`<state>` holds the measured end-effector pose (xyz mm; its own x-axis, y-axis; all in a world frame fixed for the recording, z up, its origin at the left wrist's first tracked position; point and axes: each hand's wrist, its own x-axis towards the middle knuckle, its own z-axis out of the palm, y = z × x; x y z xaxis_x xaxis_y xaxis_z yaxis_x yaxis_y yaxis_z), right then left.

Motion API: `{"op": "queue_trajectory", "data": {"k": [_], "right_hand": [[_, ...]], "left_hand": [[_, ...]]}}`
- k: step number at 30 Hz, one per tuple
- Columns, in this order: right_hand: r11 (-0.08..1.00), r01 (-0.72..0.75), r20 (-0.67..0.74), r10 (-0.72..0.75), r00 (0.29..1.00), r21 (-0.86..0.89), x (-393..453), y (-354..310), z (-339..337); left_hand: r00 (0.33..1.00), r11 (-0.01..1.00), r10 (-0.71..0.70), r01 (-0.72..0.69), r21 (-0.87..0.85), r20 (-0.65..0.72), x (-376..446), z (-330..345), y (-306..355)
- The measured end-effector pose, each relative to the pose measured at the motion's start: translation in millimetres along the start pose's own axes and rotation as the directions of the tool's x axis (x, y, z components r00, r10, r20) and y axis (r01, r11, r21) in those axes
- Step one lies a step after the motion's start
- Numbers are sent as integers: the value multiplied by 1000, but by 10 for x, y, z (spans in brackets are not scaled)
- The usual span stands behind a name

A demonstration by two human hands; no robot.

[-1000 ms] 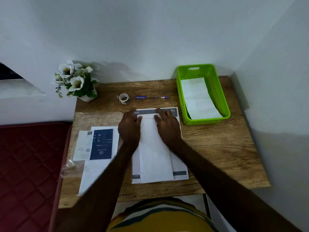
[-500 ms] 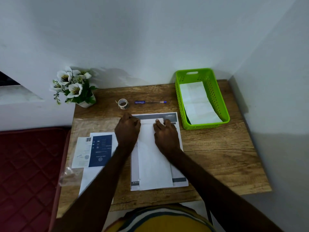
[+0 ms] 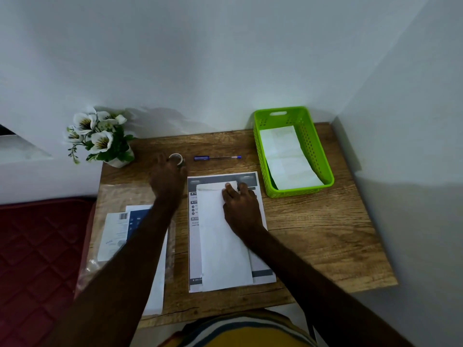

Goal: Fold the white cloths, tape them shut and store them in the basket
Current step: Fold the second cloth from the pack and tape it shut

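A blue pen (image 3: 217, 158) lies behind the folded white cloth (image 3: 223, 236). The right hand (image 3: 240, 207) presses flat, fingers spread, on the cloth's far end. Left of the cloth, the left hand (image 3: 167, 177) reaches the tape roll (image 3: 177, 159); its grip cannot be told.

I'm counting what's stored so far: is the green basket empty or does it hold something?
Not empty. The green basket holds folded white cloths lying flat on its bottom; how many, cannot tell.

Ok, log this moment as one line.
left hand: at tape roll | right hand: pinning folded cloth flat | basket: holds earlier cloths | taping not started
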<state>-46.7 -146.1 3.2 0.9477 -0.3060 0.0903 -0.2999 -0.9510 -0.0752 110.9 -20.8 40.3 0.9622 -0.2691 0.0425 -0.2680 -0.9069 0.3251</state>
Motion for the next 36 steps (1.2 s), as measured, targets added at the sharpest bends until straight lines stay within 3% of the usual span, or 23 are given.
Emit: {"op": "queue_trajectory", "data": {"k": [8,12,15,17,19,23,25,29,36], "right_hand": [[999,23,-38,-21,999,48,8,45,33],[996,39,-95,-31,995,76,57,72,-50],[982,-17,-158,47,986,190,123,63,-137],[910,-101,-154,177,972,403,188,65,-214],[751,-171,-47,260,964,637,269,64,-312],[440,-127,-3,283,959,889,431,19,-500],[345,-123,44,227,973,931,467,-1,-544],[316,-108,67,140,988,943,477,3,-558],[318,-74,36,125,992,945,491,33,-583]], "left_hand": [[996,976,-11,-9,-218,-91,-95,-82,-29],[999,860,3,16,-511,35,-181,-109,-76],[996,789,31,25,-614,80,-268,-183,-105],[992,733,39,55,-678,122,-321,-235,-94],[987,713,42,80,-697,157,-386,-278,-85],[965,672,116,97,-734,234,-483,-334,-64],[955,641,170,80,-763,243,-514,-349,-51],[942,587,203,100,-803,266,-547,-374,-6],[939,538,223,105,-836,261,-546,-357,-26]]}}
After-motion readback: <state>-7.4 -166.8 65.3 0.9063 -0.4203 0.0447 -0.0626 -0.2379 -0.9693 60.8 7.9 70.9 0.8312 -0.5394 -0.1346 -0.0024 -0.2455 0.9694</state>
